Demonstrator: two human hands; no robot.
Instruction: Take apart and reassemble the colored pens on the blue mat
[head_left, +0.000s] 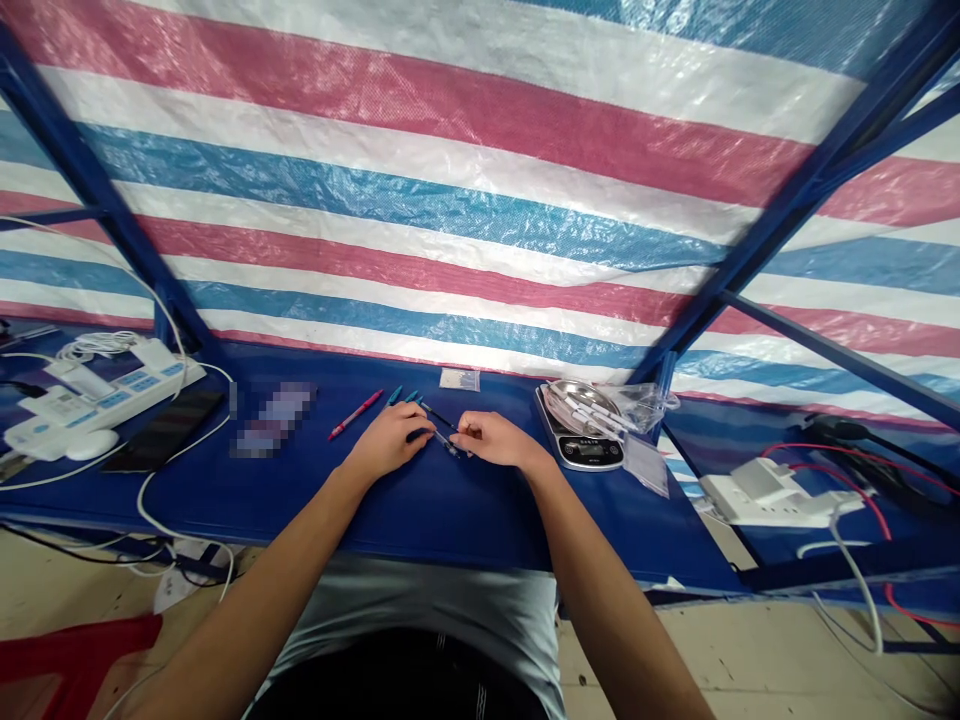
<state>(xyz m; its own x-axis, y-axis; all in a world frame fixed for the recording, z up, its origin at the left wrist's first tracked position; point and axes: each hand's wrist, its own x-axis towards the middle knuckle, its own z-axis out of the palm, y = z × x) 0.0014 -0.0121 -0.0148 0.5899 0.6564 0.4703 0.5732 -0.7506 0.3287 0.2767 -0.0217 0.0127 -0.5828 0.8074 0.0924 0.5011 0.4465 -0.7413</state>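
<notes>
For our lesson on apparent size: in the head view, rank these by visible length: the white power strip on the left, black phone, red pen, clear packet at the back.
Largest to smallest:
1. White power strip
2. Black phone
3. Red pen
4. Clear packet
Real sizes may differ.

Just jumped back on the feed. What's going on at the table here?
A person has both hands close together over the blue table. The left hand and right hand are at a thin, clear pen-like piece; it is too small to tell how firmly either grips it. A red pen lies apart, left of the hands. Off to the right stands a digital scale with loose white pieces on top.
</notes>
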